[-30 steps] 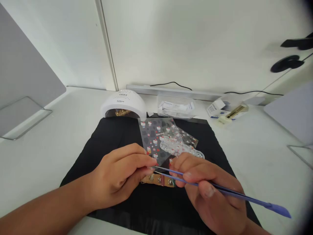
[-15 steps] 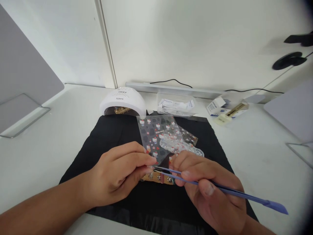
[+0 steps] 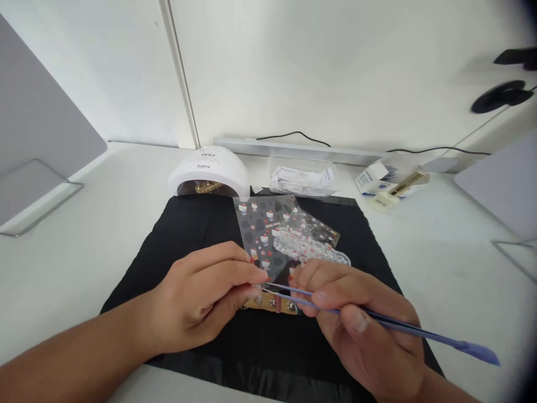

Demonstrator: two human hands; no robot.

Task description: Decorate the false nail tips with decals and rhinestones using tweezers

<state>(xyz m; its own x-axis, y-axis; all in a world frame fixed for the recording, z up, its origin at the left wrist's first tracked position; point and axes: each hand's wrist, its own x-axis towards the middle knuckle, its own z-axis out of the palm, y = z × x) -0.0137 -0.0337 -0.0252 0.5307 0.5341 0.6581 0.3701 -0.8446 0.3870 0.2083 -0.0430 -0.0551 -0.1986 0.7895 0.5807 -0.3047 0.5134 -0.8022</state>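
Gripping a thin blue tool (image 3: 377,322) in the right hand (image 3: 361,330), fingers clenched round its shaft, the fine tip reaching toward the left fingertips and the flat spatula end sticking out toward the near right corner of the black mat (image 3: 201,224). Pinching the near edge of a clear sticker sheet (image 3: 264,229) with the left hand (image 3: 201,299), thumb and forefinger closed on it just where the tool's tip is meeting them. Lying under both hands, near the middle of the mat, a small tan strip (image 3: 272,304) with a few studs on it, partly hidden by the fingers. Resting against the sticker sheet toward the mat's centre, a clear plastic piece (image 3: 319,252) and a second printed sheet (image 3: 323,229) peeking out to its right. Sitting at the far left corner of the mat, a white nail lamp (image 3: 210,170), its opening facing the person. Lying along the far edge of the bench (image 3: 84,224), a clear pack of wrapped pads (image 3: 302,176), and further toward the far right, a small white box (image 3: 371,180) beside a gold-coloured item (image 3: 405,183). Running along the wall behind, a black cable (image 3: 293,135). Standing at the left edge of the bench, a grey panel (image 3: 37,129) on a clear stand.
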